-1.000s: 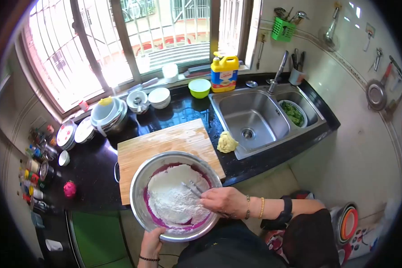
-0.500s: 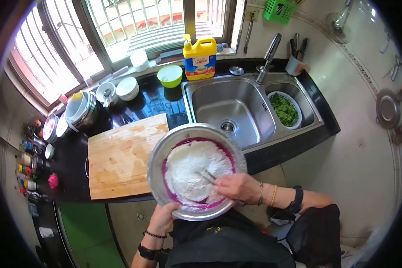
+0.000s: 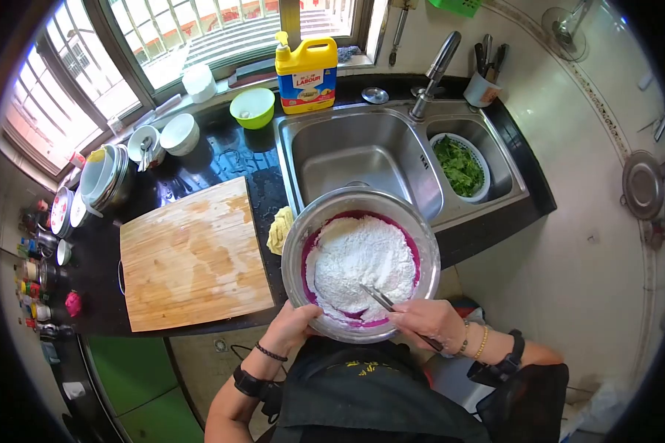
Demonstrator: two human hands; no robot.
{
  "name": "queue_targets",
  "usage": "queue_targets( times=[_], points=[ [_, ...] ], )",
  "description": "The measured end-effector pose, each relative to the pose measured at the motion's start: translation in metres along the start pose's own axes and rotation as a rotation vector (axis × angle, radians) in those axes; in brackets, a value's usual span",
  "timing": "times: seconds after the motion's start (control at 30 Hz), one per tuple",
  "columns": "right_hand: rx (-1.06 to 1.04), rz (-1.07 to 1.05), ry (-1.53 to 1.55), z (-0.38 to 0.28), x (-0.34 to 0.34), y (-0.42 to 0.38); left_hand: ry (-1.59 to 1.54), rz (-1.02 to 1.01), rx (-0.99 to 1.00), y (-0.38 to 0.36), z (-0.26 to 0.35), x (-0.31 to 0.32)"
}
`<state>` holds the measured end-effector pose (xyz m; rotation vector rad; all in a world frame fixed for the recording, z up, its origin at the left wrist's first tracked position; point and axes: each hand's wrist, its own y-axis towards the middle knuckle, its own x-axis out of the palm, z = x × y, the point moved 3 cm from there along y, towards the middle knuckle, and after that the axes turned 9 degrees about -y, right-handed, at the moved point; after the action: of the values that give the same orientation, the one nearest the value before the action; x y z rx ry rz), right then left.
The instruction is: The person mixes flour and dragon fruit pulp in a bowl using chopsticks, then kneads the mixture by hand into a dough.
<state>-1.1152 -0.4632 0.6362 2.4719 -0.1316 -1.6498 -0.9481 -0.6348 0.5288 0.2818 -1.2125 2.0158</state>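
A large metal bowl (image 3: 297,244) holds white flour (image 3: 362,258) over a magenta liquid (image 3: 419,258) that shows round its edge. My left hand (image 3: 294,325) grips the bowl's lower left rim, thumb on top. In my right hand (image 3: 427,320), closed at the bowl's lower right, are thin metal chopsticks (image 3: 377,295); their tips are in the flour. The bowl is in front of my apron and overlaps the near edge of the sink.
Left of the bowl lies a wooden cutting board (image 3: 196,258), with a yellow cloth (image 3: 279,229) between them. Behind are a double sink (image 3: 362,148), a basket of greens (image 3: 459,166), a yellow detergent jug (image 3: 307,77), a green bowl (image 3: 253,109) and stacked dishes (image 3: 103,177).
The bowl and both hands have shifted right relative to the cutting board, uncovering the yellow cloth. The chopsticks have moved within the flour, and more of them shows. The camera view has shifted too.
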Motion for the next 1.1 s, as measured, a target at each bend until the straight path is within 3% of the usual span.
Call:
queue_targets(
  times=[0.1, 0.27, 0.4, 0.43, 0.47, 0.5, 0.57, 0.7, 0.8, 1.0, 1.1],
  points=[
    [-0.079, -0.008, -0.034, 0.013, 0.020, 0.014, 0.203, -0.008, -0.040, 0.003, 0.010, -0.003],
    [-0.202, 0.042, -0.242, 0.049, 0.032, 0.042, 0.204, -0.001, -0.035, 0.006, 0.012, -0.008],
    [-0.130, -0.054, -0.184, 0.053, -0.011, 0.034, 0.125, 0.107, 0.039, -0.003, 0.015, 0.002],
    [-0.067, -0.196, -0.105, 0.054, -0.024, 0.027, 0.114, 0.118, 0.047, 0.001, 0.010, 0.001],
    [-0.008, -0.341, -0.027, 0.055, -0.031, 0.022, 0.097, 0.120, 0.271, 0.007, 0.007, -0.002],
    [-0.034, -0.349, -0.025, 0.053, -0.035, 0.019, 0.081, 0.129, 0.498, 0.010, 0.006, -0.003],
    [-0.099, -0.149, 0.060, 0.054, -0.047, 0.011, 0.147, 0.265, 0.555, 0.007, 0.004, -0.002],
    [-0.337, -0.175, 0.162, 0.060, -0.042, 0.024, 0.296, 0.487, 0.704, -0.005, -0.004, 0.015],
    [-0.682, -0.248, 0.243, 0.063, -0.013, 0.050, 0.301, 0.612, 0.794, -0.004, -0.018, 0.021],
    [-0.788, -0.254, 0.114, 0.087, -0.019, 0.055, 0.228, 0.686, 0.887, -0.004, -0.020, 0.028],
    [-0.622, -0.193, 0.189, 0.087, -0.047, 0.056, 0.301, 0.732, 0.903, -0.004, -0.019, 0.028]
  ],
)
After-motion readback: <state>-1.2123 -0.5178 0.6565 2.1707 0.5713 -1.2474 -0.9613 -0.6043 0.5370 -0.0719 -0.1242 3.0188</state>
